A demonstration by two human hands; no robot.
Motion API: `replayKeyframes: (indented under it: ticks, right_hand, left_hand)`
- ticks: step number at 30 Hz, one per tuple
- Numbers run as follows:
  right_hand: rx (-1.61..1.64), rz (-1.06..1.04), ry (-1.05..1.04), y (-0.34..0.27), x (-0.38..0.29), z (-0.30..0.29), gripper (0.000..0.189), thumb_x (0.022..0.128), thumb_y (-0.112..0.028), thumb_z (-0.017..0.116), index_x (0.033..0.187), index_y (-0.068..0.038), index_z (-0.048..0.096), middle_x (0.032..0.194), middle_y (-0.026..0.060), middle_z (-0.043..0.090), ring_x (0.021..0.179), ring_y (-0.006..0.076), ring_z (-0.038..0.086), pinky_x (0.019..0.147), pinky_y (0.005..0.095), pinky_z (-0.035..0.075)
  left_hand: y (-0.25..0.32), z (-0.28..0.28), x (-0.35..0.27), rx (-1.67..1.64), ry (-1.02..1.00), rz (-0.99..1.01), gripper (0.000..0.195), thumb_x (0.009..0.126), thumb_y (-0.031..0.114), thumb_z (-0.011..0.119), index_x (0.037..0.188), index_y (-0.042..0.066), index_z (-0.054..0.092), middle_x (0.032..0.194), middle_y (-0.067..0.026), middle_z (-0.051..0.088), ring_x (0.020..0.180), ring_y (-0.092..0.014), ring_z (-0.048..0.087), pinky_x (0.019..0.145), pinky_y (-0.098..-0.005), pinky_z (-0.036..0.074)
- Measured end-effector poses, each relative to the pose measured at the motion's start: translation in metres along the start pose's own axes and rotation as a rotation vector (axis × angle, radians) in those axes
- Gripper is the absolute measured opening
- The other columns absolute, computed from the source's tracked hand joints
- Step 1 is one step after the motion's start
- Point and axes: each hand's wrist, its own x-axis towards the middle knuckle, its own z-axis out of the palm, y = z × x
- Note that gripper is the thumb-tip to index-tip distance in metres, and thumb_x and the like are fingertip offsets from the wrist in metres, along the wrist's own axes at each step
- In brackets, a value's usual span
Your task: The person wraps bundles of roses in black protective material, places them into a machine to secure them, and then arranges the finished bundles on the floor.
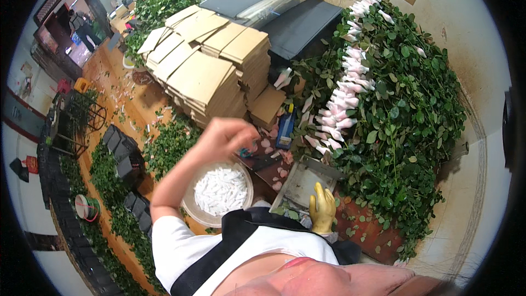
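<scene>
My left hand [232, 135], bare and blurred by motion, is raised with curled fingers above the work table, left of centre; whether it holds anything cannot be told. Beneath its fingers lies a teal object [248, 151], too blurred to name. My right hand [322, 209] wears a yellow glove, its fingers up and thumb apart, over the near edge of a shallow metal tray [292, 181]; nothing shows in its grasp. A round tub [186, 200] of small white tube-like pieces [220, 191] stands near my left forearm. Pink rose heads in white sleeves [343, 98] line a large leafy pile [400, 102].
Stacked cardboard sheets [201, 76] stand ahead, with dark panels [304, 24] behind. A blue box [284, 129] and scattered petals [277, 185] lie on the table. More leafy stems [168, 146], black containers [121, 144] and a bucket [87, 207] are at left. Another person [80, 28] is by the doorway.
</scene>
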Motion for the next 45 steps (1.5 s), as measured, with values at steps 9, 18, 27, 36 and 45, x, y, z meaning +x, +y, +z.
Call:
replayKeyframes:
  ticks: [9,18,27,36,45]
  right_hand:
    - [0.012,0.114,-0.063,-0.005,0.01,-0.007,0.04,0.086,-0.007,0.063,0.123,0.007,0.059,0.105,0.0208,0.066,0.095,0.0391,0.062,0.094,0.0491,0.049]
    - [0.057,0.147,-0.173,0.009,0.011,-0.008,0.04,0.085,-0.007,0.063,0.122,0.007,0.058,0.104,0.0226,0.065,0.095,0.0411,0.061,0.094,0.0506,0.048]
    - [0.05,0.053,-0.213,0.023,0.009,0.002,0.044,0.083,-0.006,0.062,0.123,0.009,0.054,0.106,0.0272,0.064,0.096,0.0428,0.062,0.099,0.052,0.045]
    - [0.034,-0.015,-0.153,0.017,0.008,-0.003,0.043,0.083,-0.004,0.062,0.124,0.009,0.055,0.104,0.0256,0.064,0.094,0.0418,0.062,0.098,0.0523,0.045]
    - [-0.011,-0.04,0.009,0.008,-0.002,-0.001,0.043,0.084,-0.002,0.064,0.126,0.007,0.056,0.103,0.0214,0.064,0.095,0.0385,0.062,0.098,0.052,0.046]
  left_hand:
    - [-0.053,-0.183,0.29,1.095,0.643,0.39,0.025,0.094,0.032,0.065,0.092,0.008,0.07,0.086,-0.0064,0.071,0.08,-0.028,0.069,0.066,-0.038,0.054]
    - [-0.126,-0.208,0.39,1.833,-0.177,-0.194,0.027,0.098,0.022,0.053,0.119,0.027,0.07,0.113,0.0007,0.073,0.11,-0.021,0.068,0.093,-0.0414,0.05]
    - [-0.142,-0.221,0.377,1.91,-0.236,0.086,0.012,0.092,0.017,0.059,0.102,0.015,0.067,0.094,-0.0023,0.073,0.098,-0.021,0.07,0.082,-0.038,0.051]
    - [-0.103,-0.224,0.36,1.711,0.005,0.122,0.01,0.085,0.01,0.063,0.088,0.012,0.073,0.091,-0.0068,0.074,0.09,-0.027,0.072,0.073,-0.0392,0.058]
    - [-0.11,-0.221,0.367,1.813,-0.075,-0.102,0.007,0.082,0.015,0.072,0.086,0.014,0.077,0.091,-0.0069,0.076,0.087,-0.024,0.073,0.071,-0.0368,0.058]
